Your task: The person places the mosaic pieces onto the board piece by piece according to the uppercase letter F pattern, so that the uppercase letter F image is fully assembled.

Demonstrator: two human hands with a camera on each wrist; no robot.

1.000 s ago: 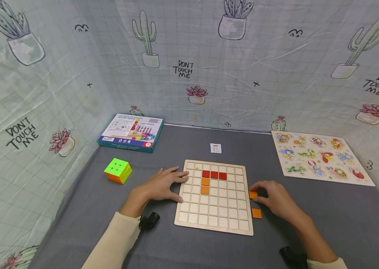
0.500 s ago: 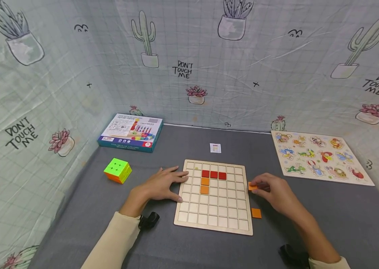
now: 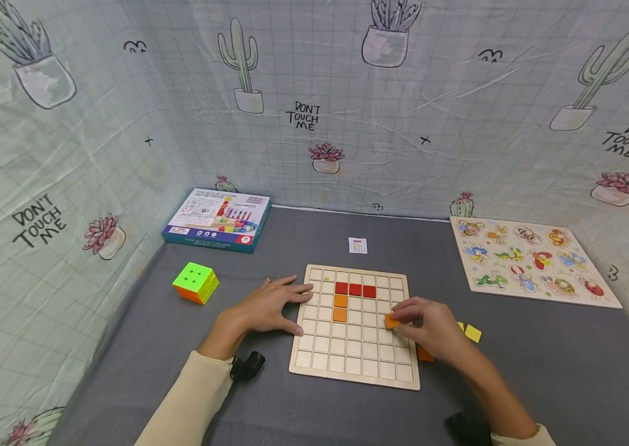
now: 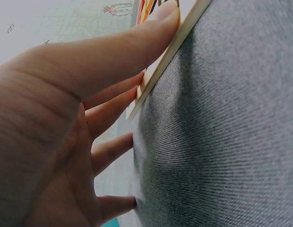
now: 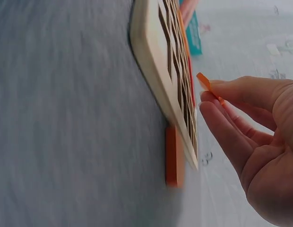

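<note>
A wooden grid board (image 3: 354, 367) lies flat on the dark grey cloth. In it sit a row of red tiles (image 3: 356, 289) and, beneath the left one, two orange tiles (image 3: 339, 314). My left hand (image 3: 264, 308) rests at the board's left edge, thumb and fingers spread; the left wrist view has the thumb (image 4: 158, 35) on the rim. Over the board's right part, my right hand (image 3: 434, 325) pinches an orange tile (image 3: 391, 321) between thumb and fingers. Another orange tile (image 5: 173, 156) lies against the board's right edge, partly hidden by this hand in the head view.
Yellow tiles (image 3: 473, 333) lie right of my right hand, one partly covered. A small printed card (image 3: 357, 246) is behind the board. A puzzle cube (image 3: 196, 283) and a flat box (image 3: 218, 220) stand to the left; an insect picture board (image 3: 534, 263) lies back right.
My right hand has lifted the orange tile from beside the board and carried it left over the grid. Yellow tiles behind the hand have come into sight. The left hand stays put.
</note>
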